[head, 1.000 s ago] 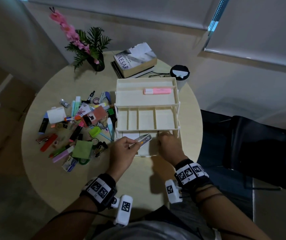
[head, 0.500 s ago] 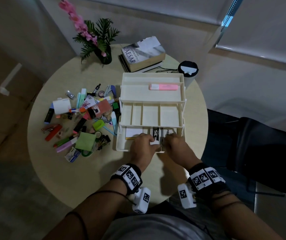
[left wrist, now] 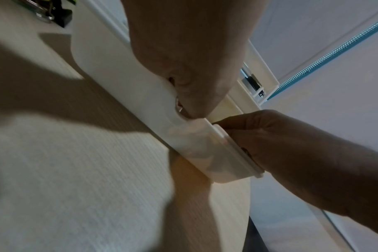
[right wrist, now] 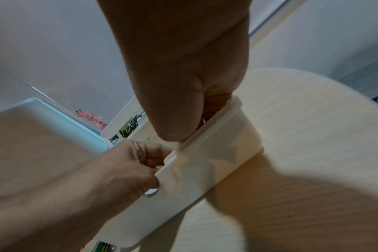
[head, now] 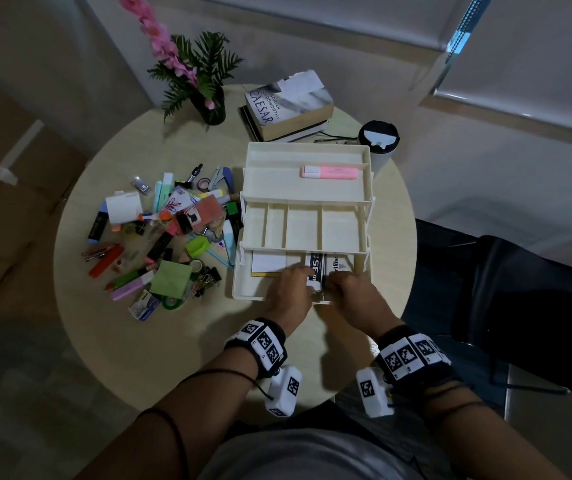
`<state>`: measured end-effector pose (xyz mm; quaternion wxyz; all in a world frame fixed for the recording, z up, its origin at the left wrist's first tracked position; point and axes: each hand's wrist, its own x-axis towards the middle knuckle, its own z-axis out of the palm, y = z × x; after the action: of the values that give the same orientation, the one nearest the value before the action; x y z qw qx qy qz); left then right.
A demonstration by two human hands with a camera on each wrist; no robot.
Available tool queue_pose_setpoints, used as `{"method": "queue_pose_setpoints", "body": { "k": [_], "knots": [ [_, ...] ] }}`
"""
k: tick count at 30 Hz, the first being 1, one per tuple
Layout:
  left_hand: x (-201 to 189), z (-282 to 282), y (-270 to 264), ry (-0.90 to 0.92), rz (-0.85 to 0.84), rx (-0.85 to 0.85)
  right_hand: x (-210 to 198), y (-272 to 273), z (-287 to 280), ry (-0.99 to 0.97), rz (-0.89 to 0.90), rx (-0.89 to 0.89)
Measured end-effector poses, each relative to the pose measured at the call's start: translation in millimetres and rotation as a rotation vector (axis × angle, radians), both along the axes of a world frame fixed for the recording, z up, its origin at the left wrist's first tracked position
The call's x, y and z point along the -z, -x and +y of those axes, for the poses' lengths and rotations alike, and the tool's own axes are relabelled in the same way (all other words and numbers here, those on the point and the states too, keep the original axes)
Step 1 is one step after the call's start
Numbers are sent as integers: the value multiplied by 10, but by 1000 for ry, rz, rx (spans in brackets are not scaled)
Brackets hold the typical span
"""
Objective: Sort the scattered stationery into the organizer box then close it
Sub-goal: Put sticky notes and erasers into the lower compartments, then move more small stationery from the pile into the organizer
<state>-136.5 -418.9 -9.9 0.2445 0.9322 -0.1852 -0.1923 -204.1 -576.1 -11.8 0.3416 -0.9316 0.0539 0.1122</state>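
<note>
Both hands have dropped into the bottom tray of the organizer box [head: 341, 202] since a second ago, the left hand [head: 289, 294] no longer lifting its small box. Scattered stationery [head: 167, 237] lies left on the round pale table [head: 180, 358]; left fingers curl on the black "NO-35" box [head: 315, 271], while the right hand [head: 354, 296] pinches inside the rim beside a white "…rtline" box [head: 338, 263]. One pink highlighter [head: 329, 172] lies in the top tray, a "CAESAR" book [head: 288, 105] behind.
</note>
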Motion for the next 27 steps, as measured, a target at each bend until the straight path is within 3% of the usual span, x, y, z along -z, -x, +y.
{"method": "queue_pose_setpoints", "body": {
  "k": [6, 14, 21, 27],
  "knots": [
    [10, 64, -49, 63, 52, 32, -32, -2, 19, -6, 0, 36],
    [-94, 353, -139, 105, 54, 202, -129, -18, 66, 76, 29, 41],
    [-375, 1177, -329, 315, -18, 263, -615, -267, 517, 165, -117, 62],
    [-391, 2169, -557, 317, -7, 90, -832, -759, 1338, 68, -233, -49]
  ]
}}
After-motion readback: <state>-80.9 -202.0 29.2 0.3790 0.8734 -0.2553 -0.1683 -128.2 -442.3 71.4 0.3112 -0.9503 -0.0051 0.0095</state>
